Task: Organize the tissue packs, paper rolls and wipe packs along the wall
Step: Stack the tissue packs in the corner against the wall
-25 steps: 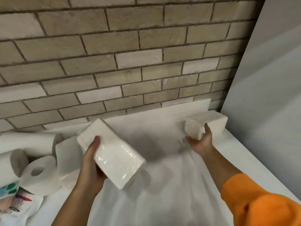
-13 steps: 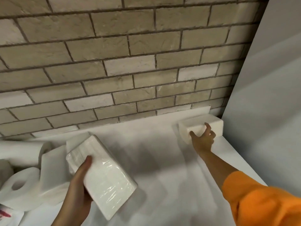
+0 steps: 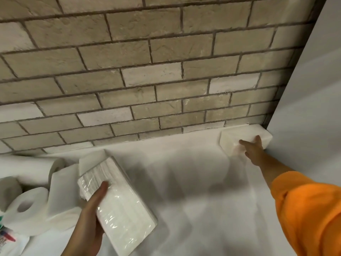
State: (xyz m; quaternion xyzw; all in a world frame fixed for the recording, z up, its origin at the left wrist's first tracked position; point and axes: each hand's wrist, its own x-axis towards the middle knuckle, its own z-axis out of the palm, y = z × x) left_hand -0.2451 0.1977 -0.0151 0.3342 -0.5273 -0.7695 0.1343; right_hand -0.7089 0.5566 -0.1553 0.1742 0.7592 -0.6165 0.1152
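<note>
The left hand [image 3: 88,220] grasps a large white tissue pack [image 3: 120,207] wrapped in clear shiny film. The thumb [image 3: 102,189] lies across its upper face and the palm is under its near long side. The pack is tilted, one short end toward the brick wall [image 3: 147,80], over the left half of the white worktop [image 3: 203,200]. Whether its low corner touches the surface cannot be told.

The right hand [image 3: 252,149] reaches to the worktop's far right corner. Its fingers are spread and nearly straight, pressed against the near face of a small white tissue pack [image 3: 243,134], not curled round it. That pack lies flat with its long side against the foot of the wall. Its right end is at the plain grey side panel [image 3: 304,89]. A bright orange sleeve [image 3: 310,215] covers the right arm from mid-forearm.

Just behind the large pack, another white block-shaped pack [image 3: 89,160] shows partly. At the worktop's left edge lie white paper rolls. A toilet roll with an open core [image 3: 27,207] is nearest, and a long white kitchen roll [image 3: 31,167] lies on its side near the wall. In the near left corner, a white wipe pack with red and green print [image 3: 6,237] is cut off by the frame.
</note>
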